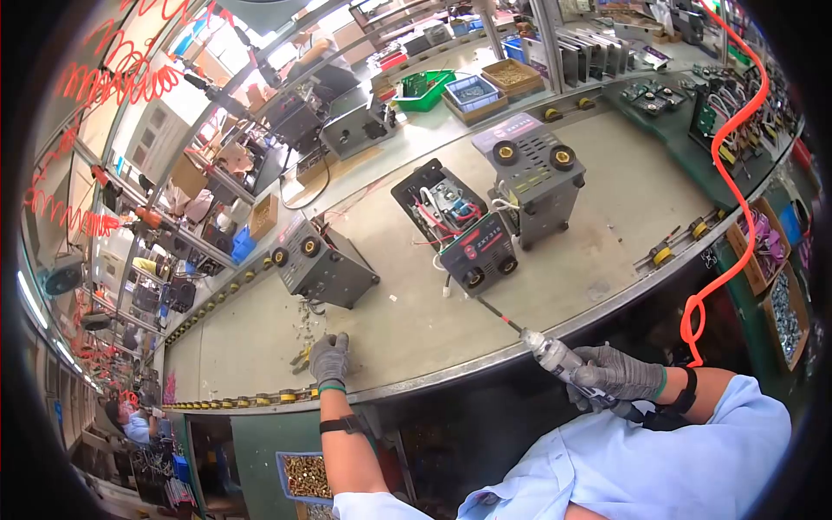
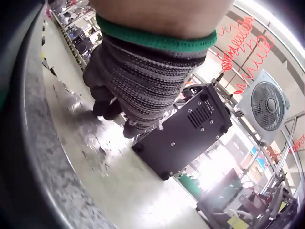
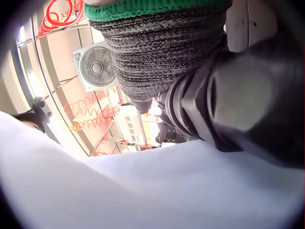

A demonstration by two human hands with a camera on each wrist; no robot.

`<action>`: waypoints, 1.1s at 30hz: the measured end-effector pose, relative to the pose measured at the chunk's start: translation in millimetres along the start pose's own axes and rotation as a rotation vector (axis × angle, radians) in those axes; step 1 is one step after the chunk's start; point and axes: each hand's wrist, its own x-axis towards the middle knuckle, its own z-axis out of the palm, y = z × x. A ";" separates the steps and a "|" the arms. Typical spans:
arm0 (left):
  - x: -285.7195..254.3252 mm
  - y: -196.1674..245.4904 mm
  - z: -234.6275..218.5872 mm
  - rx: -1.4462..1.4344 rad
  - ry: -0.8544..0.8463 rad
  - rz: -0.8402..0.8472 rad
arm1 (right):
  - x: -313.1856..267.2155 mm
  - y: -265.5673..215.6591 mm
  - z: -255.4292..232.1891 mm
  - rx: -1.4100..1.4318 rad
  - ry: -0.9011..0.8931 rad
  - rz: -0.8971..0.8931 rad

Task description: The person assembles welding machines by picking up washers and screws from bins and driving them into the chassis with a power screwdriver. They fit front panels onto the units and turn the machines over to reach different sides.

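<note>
Head view: long grey workbench (image 1: 607, 199) on a factory assembly line, shelving and red coiled hoses behind it. Three grey welder units on the bench; the nearest closed one (image 1: 325, 264) sits just beyond the left hand (image 1: 329, 357). The gloved left hand is down on a scatter of small screws (image 1: 305, 325), fingers bent onto them; whether it has picked any up I can't tell. Right hand (image 1: 617, 374) is wrapped round a pneumatic screwdriver (image 1: 555, 354) at the bench's near edge, bit pointing toward the open unit (image 1: 459, 227).

Left wrist view: gloved fingers (image 2: 107, 102) curled down to the bench surface, closed unit right behind them.

Right wrist view: glove clamped round the screwdriver's black body (image 3: 228, 100); wall fan (image 3: 97, 69) behind.
</note>
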 end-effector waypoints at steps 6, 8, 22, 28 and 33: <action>24.7 -19.0 -6.0 0.102 0.008 -0.161 | 1.6 0.8 10.0 -0.031 -0.024 -0.023; 30.7 -27.2 13.0 0.060 0.016 -0.080 | -2.3 0.7 9.4 -0.029 -0.003 -0.011; -7.7 24.4 6.2 -0.532 0.178 0.187 | 33.6 -9.9 31.7 -0.069 -0.041 0.006; -7.7 0.8 30.4 -2.398 -0.075 -0.696 | 55.4 -21.8 45.8 -0.092 -0.073 0.042; -32.0 4.3 38.0 -2.162 -0.311 -0.347 | 81.3 -33.8 55.3 -0.105 -0.123 0.044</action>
